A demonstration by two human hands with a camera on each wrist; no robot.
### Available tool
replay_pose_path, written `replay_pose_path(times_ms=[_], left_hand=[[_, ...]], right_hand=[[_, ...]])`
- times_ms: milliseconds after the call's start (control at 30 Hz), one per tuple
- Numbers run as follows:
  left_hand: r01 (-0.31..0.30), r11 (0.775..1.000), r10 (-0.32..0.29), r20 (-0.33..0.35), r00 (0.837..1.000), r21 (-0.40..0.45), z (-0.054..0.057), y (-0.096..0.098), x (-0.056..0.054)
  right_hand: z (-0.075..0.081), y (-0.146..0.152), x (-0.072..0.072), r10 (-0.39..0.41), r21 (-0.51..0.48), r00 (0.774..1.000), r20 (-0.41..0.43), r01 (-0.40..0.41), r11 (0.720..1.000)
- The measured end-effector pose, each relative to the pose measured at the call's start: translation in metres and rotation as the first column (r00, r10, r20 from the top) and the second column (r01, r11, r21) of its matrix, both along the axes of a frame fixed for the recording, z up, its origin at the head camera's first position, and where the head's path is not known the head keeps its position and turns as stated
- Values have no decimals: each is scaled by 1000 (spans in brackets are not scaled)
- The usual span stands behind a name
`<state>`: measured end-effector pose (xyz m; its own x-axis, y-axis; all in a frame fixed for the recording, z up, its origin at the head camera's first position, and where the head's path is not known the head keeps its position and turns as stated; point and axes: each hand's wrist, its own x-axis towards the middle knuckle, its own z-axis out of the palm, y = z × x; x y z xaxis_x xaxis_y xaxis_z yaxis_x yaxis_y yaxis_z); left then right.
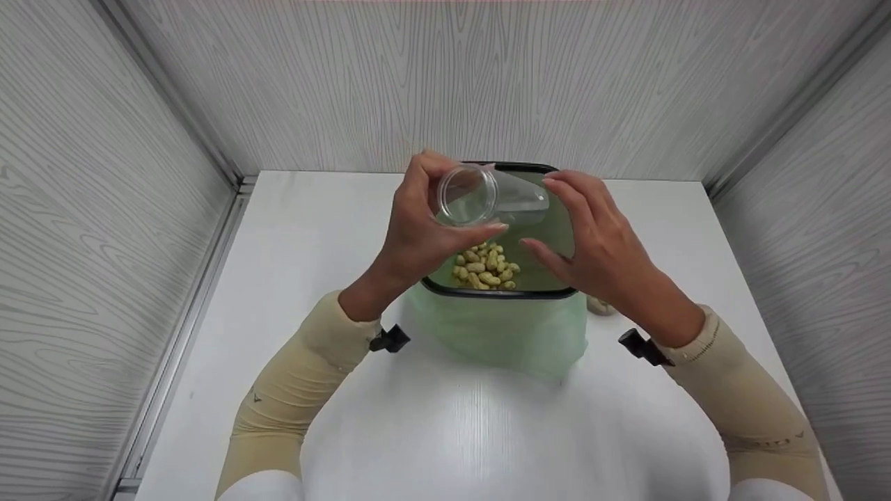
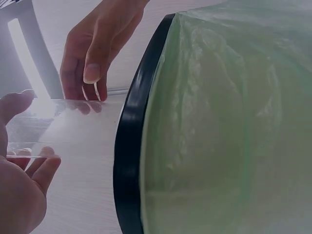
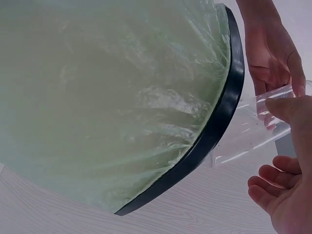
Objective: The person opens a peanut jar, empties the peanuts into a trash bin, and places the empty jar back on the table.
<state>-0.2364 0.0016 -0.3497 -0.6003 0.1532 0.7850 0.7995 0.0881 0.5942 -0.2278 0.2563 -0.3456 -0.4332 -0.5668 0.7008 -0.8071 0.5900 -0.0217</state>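
My left hand [image 1: 424, 223] grips a clear plastic cup [image 1: 518, 191], which lies tipped on its side over a bin. Its wide, round end faces the head camera, and its narrower end points toward my right hand [image 1: 598, 236]. That right hand has relaxed, spread fingers, with the fingertips right at the cup's narrow end. Beneath both hands stands the bin with a black rim [image 1: 501, 294], lined with a pale green plastic bag [image 1: 501, 334]. A heap of peanuts [image 1: 487, 268] lies inside it. In the right wrist view the cup [image 3: 253, 126] looks see-through, without visible contents.
The bin stands on a white table [image 1: 473, 431] near the back wall [image 1: 445, 83], with grey wood-grain panels on both sides. A small brownish thing [image 1: 600, 306] shows beside the bin, partly hidden by the right wrist.
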Motion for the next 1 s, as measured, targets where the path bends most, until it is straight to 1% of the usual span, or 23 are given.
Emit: replay_pose_path(times_ms=[200,367,500,600,767,833,1000], left_hand=[[29,1000,-29,13,999,2,-1,11,0],[39,999,-39,22,999,4,-2,18,1],[49,999,-49,-2,999,8,-2,21,2],[60,998,-60,-24,998,12,-1,23,1],[49,999,-49,-42,998,-2,-2,23,0],[44,999,-44,-41,998,-15,-4,22,1],[75,997,-76,-23,997,-37,-4,22,2]], right_hand=[[2,-1,0,3,4,1000,-1,-3,1000],[1,-2,0,3,4,1000,-2,-3,1000],[0,-1,0,10,0,1000,2,-10,1000],[0,0,-1,14,-3,1000,-6,-14,1000],[1,0,1,18,0,1000,-16,-18,1000],[0,1,2,22,2,1000,-22,-22,1000],[2,5,5,10,-10,998,-58,-11,1000]])
